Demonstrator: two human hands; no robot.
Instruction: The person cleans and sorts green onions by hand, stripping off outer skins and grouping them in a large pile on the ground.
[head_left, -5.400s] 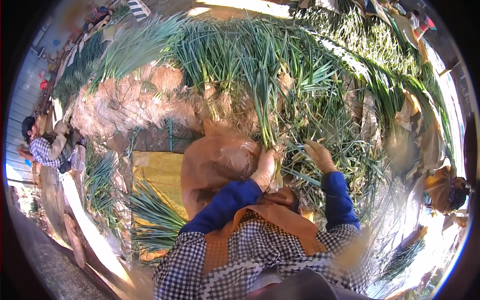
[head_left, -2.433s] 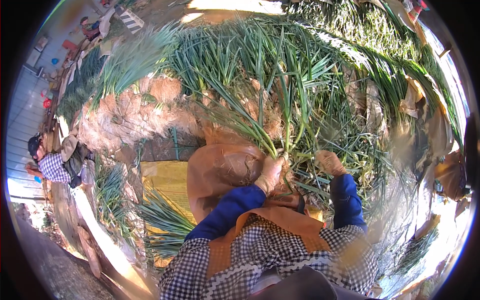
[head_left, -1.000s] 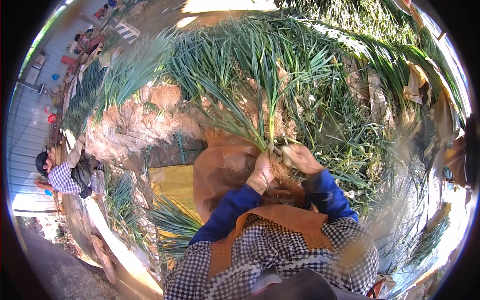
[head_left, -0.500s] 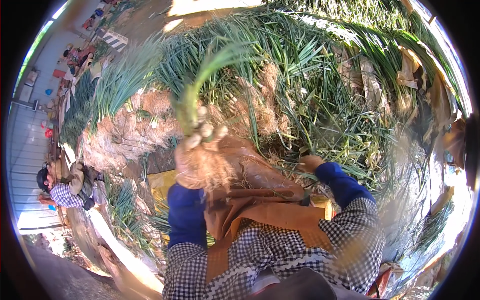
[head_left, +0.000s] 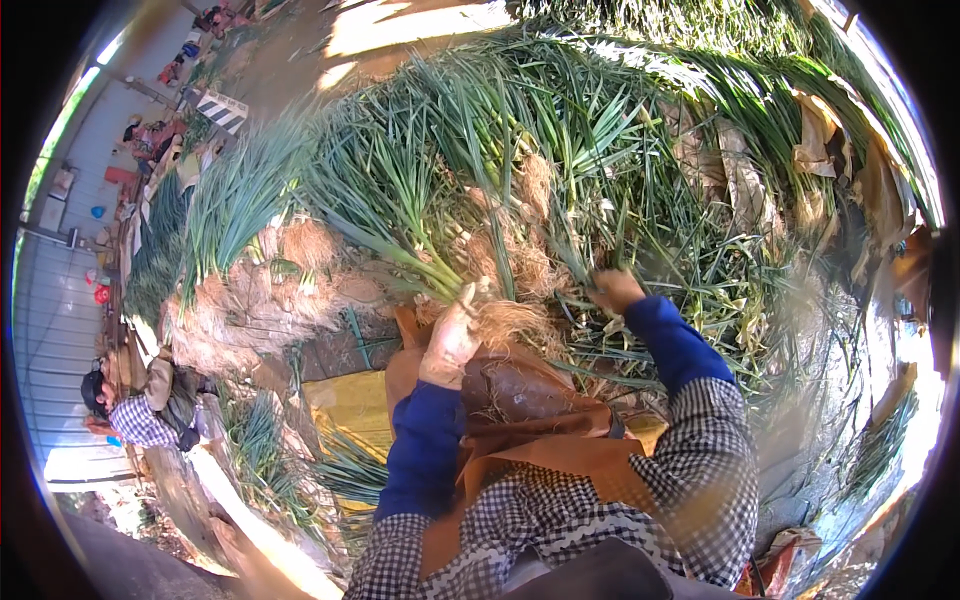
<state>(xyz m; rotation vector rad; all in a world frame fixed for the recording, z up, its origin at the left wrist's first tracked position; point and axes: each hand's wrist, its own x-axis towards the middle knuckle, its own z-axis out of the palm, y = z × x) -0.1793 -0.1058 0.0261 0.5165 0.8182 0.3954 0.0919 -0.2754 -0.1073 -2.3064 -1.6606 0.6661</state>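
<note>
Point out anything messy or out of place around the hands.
The loose leaves to the right of the right hand look messy: they lie crisscrossed, unlike the aligned stalks at the left hand. Stray strands also litter the brown apron.

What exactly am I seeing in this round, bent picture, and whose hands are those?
There is no machine here: these are a person's own bare hands. The view comes from the left of two wide cameras worn on the head, looking down, so straight edges curve. The left hand holds a bunch of green stalks, with stringy roots hanging at its right side. The right hand is at the loose leaves; whether it grips anything is unclear. Ahead lie heaps of leafy plants. A brown apron covers the lap, with a yellow sheet to its left.
</note>
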